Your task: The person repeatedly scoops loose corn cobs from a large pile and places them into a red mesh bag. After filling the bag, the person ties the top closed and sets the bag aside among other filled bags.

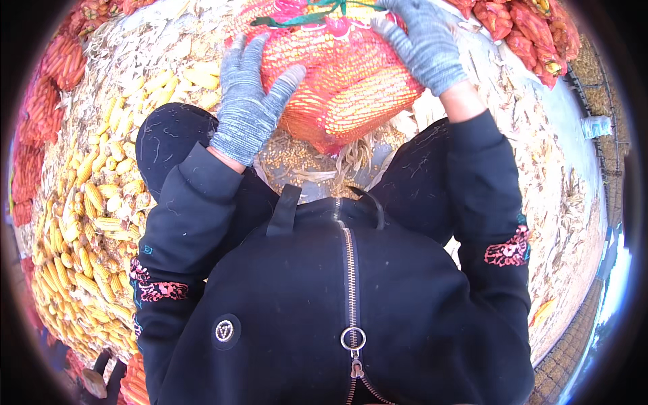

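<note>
Between my knees stands a red mesh bag (344, 88) packed with yellow corn cobs. A green tie (297, 21) lies across its top. My left hand (253, 101), in a grey knit glove, rests against the bag's left side with fingers stretched and apart. My right hand (428, 50), gloved the same way, lies along the upper right side, its thumb and fingers spread over the mesh. Neither hand is wrapped round anything that I can see. The tips of the right fingers run up to the picture's upper edge.
Loose corn cobs (91, 223) form a big heap on the left. Dry husks (540, 189) cover the ground to the right. Filled red mesh bags (523, 30) stand at the far right, and more bags (44, 121) line the left edge. Loose kernels (297, 162) lie between my legs.
</note>
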A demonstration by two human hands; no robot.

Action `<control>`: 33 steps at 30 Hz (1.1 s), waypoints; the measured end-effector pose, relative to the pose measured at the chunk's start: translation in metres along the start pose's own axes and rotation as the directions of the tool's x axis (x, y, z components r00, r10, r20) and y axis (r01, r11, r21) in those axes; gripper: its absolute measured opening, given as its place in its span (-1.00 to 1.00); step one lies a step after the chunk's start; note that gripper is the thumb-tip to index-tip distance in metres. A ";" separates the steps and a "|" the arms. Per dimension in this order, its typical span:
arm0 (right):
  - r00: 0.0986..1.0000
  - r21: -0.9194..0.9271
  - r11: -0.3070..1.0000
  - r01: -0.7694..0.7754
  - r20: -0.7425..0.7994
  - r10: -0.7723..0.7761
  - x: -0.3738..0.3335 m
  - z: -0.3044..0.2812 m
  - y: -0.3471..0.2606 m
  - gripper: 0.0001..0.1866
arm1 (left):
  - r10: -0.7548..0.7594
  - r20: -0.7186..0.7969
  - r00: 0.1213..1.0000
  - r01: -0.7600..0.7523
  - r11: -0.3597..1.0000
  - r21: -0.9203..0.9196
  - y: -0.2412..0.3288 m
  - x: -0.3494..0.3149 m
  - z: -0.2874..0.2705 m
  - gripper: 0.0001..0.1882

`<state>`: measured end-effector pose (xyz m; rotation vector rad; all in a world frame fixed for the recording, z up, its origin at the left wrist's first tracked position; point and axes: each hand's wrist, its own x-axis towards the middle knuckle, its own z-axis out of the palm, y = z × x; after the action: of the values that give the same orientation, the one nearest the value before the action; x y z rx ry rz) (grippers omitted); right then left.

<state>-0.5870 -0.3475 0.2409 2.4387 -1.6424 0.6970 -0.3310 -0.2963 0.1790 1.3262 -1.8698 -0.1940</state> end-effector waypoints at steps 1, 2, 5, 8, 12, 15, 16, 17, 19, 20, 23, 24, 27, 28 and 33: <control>0.994 0.007 0.999 -0.053 0.095 0.053 0.004 0.003 0.004 -0.53 | 0.034 -0.116 0.993 -0.039 0.998 -0.047 0.004 -0.005 0.006 -0.29; 0.986 -0.090 0.996 -0.004 0.164 0.019 0.012 0.006 0.008 -0.58 | 0.023 -0.174 0.984 -0.039 0.995 -0.088 0.008 -0.005 0.012 -0.31; 0.993 0.129 0.992 0.009 -0.118 0.006 0.023 0.009 0.031 -0.71 | 0.106 -0.231 0.967 -0.096 0.994 0.052 0.020 0.012 0.028 -0.48; 0.982 0.017 0.995 -0.098 -0.161 0.100 0.045 0.016 0.061 -0.71 | 0.261 -0.154 0.953 -0.244 0.962 0.121 0.027 0.053 0.038 -0.52; 0.952 -0.042 0.960 -0.278 -0.143 0.270 0.083 0.021 0.109 -0.67 | 0.171 -0.131 0.976 -0.171 0.985 0.017 0.024 0.143 0.068 -0.58; 0.920 -0.058 0.923 -0.379 -0.130 0.370 0.095 0.027 0.130 -0.59 | 0.218 0.009 0.976 -0.217 0.974 -0.057 0.002 0.192 0.085 -0.57; 0.899 -0.055 0.897 -0.438 -0.046 0.436 0.097 0.025 0.135 -0.54 | 0.291 0.022 0.956 -0.289 0.954 -0.080 -0.006 0.203 0.091 -0.58; 0.896 -0.041 0.895 -0.444 -0.023 0.443 0.093 0.025 0.138 -0.53 | 0.364 0.025 0.931 -0.360 0.928 -0.093 -0.014 0.213 0.096 -0.58; 0.890 -0.021 0.890 -0.455 0.008 0.455 0.085 0.021 0.139 -0.52 | 0.513 0.012 0.858 -0.507 0.852 -0.128 -0.030 0.231 0.102 -0.60; 0.920 -0.049 0.920 -0.390 0.023 0.391 0.078 0.015 0.142 -0.54 | 0.414 0.113 0.903 -0.393 0.904 -0.171 -0.034 0.236 0.107 -0.61; 0.913 0.056 0.913 -0.403 0.101 0.396 0.071 0.018 0.120 -0.56 | 0.394 0.147 0.907 -0.298 0.848 -0.438 -0.061 0.237 0.105 -0.57; 0.903 0.003 0.903 -0.430 0.015 0.430 0.068 0.022 0.108 -0.57 | 0.341 0.186 0.922 -0.204 0.833 -0.515 -0.069 0.233 0.102 -0.56; 0.892 -0.001 0.892 -0.452 -0.035 0.451 0.047 0.024 0.079 -0.60 | 0.105 0.214 0.971 0.051 0.785 -0.617 -0.088 0.208 0.091 -0.57; 0.902 0.008 0.903 -0.431 -0.041 0.431 0.044 0.025 0.066 -0.61 | 0.080 0.203 0.976 0.093 0.686 -0.721 -0.093 0.198 0.087 -0.58; 0.921 0.049 0.921 -0.386 -0.048 0.388 0.059 0.037 0.016 -0.69 | -0.132 0.066 0.989 0.147 0.935 -0.322 -0.104 0.153 0.052 -0.53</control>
<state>-0.5725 -0.4171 0.2318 2.1086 -2.1322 0.8435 -0.3088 -0.4871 0.1689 1.2292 -1.6894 -0.5863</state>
